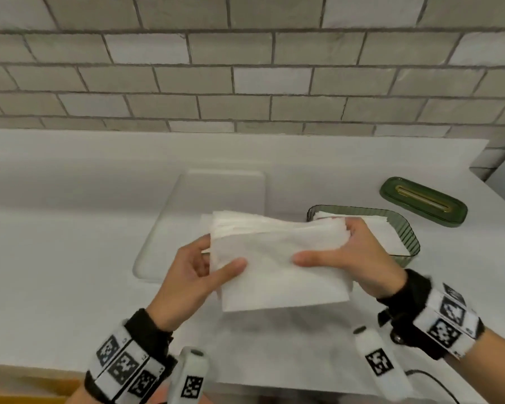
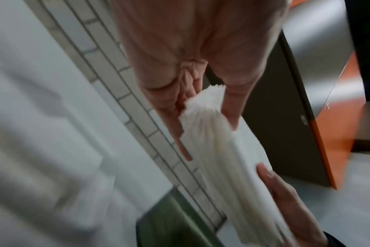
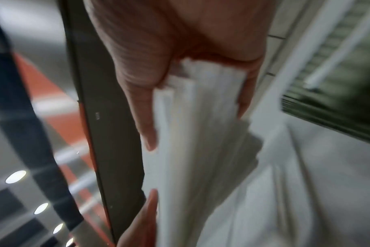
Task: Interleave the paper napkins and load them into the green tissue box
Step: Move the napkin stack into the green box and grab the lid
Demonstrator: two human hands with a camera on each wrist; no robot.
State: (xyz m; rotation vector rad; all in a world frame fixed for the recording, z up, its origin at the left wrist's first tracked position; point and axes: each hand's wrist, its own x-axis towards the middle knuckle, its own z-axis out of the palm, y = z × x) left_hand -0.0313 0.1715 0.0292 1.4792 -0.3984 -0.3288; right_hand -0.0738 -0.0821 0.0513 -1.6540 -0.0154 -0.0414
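The white counter [image 1: 70,228] ran under a wall of grey brick-pattern tiles [image 1: 245,77], and everything stood on its right half. A pale, rounded-cornered board [image 1: 204,199] lay flat near the counter's middle, its far edge toward the tiles. Just right of it sat the green tissue box [image 1: 411,237], open-topped, with white napkins already lying inside. Its green lid [image 1: 423,201], marked by a gold slot, rested apart from it, nearer the counter's right back corner.

Above the board's near right part and in front of the box, a thick stack of paper napkins [image 1: 277,258] was held off the counter between both hands. The left hand [image 1: 193,272] grasped the stack's left end, thumb pressed on the top sheet and fingers underneath; the left wrist view showed the layered edges fanned against that palm. The right hand [image 1: 353,258] grasped the right end likewise, thumb flat across the top and fingers wrapped round the far edge, just beside the box's near left rim. The stack's right end hid part of that rim in the head view. Both wrists wore black straps with patterned marker bands [image 1: 446,322].
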